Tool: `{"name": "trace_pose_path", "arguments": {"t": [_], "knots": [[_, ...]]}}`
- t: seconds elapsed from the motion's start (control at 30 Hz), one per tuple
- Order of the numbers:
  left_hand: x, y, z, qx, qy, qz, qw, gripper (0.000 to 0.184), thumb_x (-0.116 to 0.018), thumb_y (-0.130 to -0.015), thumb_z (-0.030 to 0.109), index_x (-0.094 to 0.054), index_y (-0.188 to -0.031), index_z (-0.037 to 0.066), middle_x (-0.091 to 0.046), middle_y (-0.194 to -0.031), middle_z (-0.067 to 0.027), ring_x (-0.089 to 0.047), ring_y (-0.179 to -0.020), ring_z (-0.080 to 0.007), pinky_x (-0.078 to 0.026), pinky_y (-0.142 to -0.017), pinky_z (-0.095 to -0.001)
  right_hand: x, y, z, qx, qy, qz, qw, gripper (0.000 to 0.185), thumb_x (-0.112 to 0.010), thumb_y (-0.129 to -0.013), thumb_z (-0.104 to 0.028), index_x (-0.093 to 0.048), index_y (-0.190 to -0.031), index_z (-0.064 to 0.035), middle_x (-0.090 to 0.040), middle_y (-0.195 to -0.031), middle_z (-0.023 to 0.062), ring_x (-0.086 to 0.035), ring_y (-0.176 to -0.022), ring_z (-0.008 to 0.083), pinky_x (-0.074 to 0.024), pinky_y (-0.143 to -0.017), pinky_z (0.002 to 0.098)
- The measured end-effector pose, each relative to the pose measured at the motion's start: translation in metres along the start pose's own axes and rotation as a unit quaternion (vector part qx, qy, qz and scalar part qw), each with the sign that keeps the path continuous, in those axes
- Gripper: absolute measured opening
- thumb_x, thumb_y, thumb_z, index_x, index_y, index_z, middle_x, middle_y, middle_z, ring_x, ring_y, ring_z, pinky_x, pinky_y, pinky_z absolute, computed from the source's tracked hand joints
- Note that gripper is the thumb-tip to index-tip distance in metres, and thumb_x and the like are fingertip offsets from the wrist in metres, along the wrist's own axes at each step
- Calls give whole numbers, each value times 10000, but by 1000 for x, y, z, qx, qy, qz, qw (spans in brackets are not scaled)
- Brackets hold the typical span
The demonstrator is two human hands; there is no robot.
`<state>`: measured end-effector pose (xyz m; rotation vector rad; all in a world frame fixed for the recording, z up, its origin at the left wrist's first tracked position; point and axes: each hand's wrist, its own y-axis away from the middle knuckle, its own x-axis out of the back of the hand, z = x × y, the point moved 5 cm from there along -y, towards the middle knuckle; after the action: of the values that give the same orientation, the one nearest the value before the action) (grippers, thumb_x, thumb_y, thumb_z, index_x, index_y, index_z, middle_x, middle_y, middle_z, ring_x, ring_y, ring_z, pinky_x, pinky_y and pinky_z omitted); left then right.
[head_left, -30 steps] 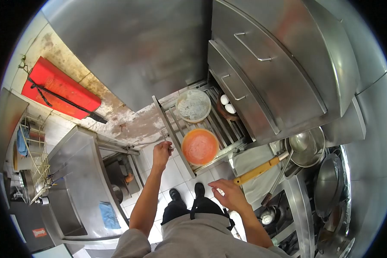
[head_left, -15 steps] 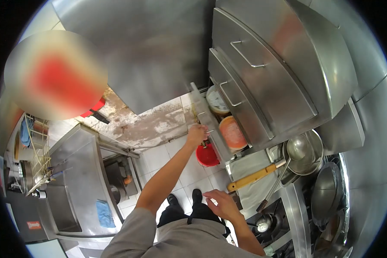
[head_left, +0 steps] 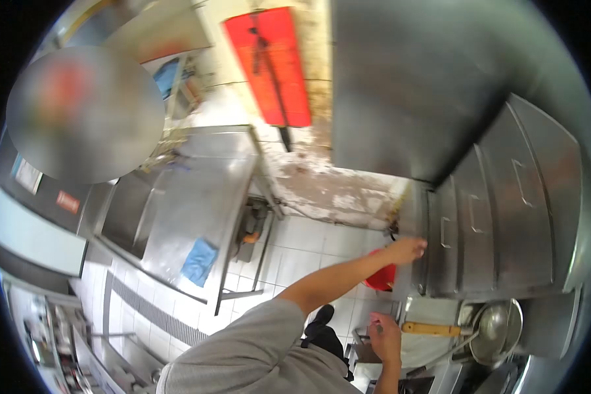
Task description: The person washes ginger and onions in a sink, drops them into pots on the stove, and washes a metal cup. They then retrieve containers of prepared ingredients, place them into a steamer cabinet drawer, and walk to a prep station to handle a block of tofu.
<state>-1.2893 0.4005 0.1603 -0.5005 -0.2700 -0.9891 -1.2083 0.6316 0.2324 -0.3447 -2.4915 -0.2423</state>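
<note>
My left hand (head_left: 408, 250) reaches out at the end of a grey sleeve, its fingers curled in with nothing visible in them. It is just in front of the lowest drawer (head_left: 445, 262) of a steel drawer cabinet. That drawer is closed, its handle (head_left: 445, 232) standing a little beyond my fingertips; a slight gap seems to lie between them. My right hand (head_left: 384, 336) hangs low near my body, fingers loosely bent and holding nothing visible. Close beside it is a wooden handle (head_left: 431, 329) lying on the counter.
Beneath my left forearm a red bucket (head_left: 379, 279) stands on the tiled floor. To the left is a steel sink table (head_left: 197, 177) with a blue cloth (head_left: 199, 262) on it. A red panel (head_left: 269, 69) hangs on the wall. A metal bowl (head_left: 513, 338) with a ladle sits at right.
The lowest drawer, open earlier with round containers showing inside, is now closed. My left hand has come off its handle. My view has swung left, and my right hand's fingers are more bent.
</note>
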Motion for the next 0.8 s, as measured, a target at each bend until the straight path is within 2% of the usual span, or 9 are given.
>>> {"name": "trace_pose_path", "arguments": {"t": [0.1, 0.17, 0.27, 0.37, 0.5, 0.57, 0.67, 0.77, 0.8], "knots": [[64, 117, 21, 177, 222, -48, 958, 175, -563, -945, 187, -611, -1034, 44, -564, -777, -15, -548, -742, -87, -468, -660, -272, -19, -26, -16, 24, 34, -60, 997, 293, -649, -791, -87, -631, -1083, -71, -653, -976, 144, -650, -876, 302, -512, -798, 385], [105, 214, 26, 190, 320, 105, 922, 197, -577, -943, 231, -642, -929, 45, -547, -721, 4, -518, -677, -80, -427, -589, -266, -40, -44, -34, 78, 105, -118, 984, 311, -648, -794, -95, -619, -1103, -72, -648, -1002, 149, -644, -894, 309, -509, -804, 397], [181, 361, 68, 308, 337, 185, 870, 204, -606, -937, 255, -666, -986, 66, -569, -782, 15, -501, -699, -68, -420, -631, -231, -82, -69, -69, 139, 127, -185, 965, 329, -659, -787, -106, -607, -1111, -84, -639, -1021, 147, -635, -908, 318, -504, -806, 411], [243, 467, 146, 291, 312, 279, 860, 188, -611, -932, 231, -665, -964, 54, -585, -831, -2, -508, -727, -85, -420, -680, -240, -142, -79, -119, 209, 159, -237, 935, 327, -665, -780, -120, -604, -1100, -94, -629, -998, 148, -621, -900, 340, -500, -788, 431], [298, 553, 297, -50, 339, 373, 862, 138, -556, -935, 105, -649, -937, 3, -596, -926, -70, -510, -855, -168, -409, -771, -282, -252, -61, -212, 317, 217, -325, 864, 326, -662, -772, -127, -609, -1090, -75, -631, -997, 153, -629, -881, 329, -502, -767, 417], [311, 582, 372, -155, 376, 378, 832, 82, -599, -880, 77, -658, -890, 21, -612, -916, -111, -534, -850, -248, -410, -775, -344, -310, -34, -254, 360, 198, -380, 829, 326, -657, -788, -147, -604, -1102, -75, -625, -1011, 148, -611, -888, 348, -488, -776, 433], [338, 633, 424, -227, 244, 382, 862, 56, -646, -842, 76, -664, -877, 36, -596, -940, -123, -531, -834, -268, -413, -760, -347, -389, 22, -312, 384, 173, -464, 779, 349, -658, -788, -153, -607, -1125, -79, -625, -1047, 148, -613, -885, 334, -491, -790, 419], [349, 685, 459, -406, 52, 344, 845, 413, -610, -820, 154, -584, -1179, -48, -571, -1160, -213, -560, -928, -268, -447, -789, -355, -453, 66, -330, 426, 226, -552, 680, 371, -666, -784, -158, -607, -1142, -78, -626, -1070, 147, -620, -889, 313, -496, -805, 403], [351, 701, 462, -416, 64, 381, 823, 349, -593, -838, 153, -612, -1131, -35, -581, -1123, -192, -539, -849, -235, -418, -729, -331, -469, 76, -340, 439, 226, -561, 665, 371, -666, -784, -158, -607, -1142, -78, -626, -1070, 147, -620, -889, 313, -496, -805, 403]]}}
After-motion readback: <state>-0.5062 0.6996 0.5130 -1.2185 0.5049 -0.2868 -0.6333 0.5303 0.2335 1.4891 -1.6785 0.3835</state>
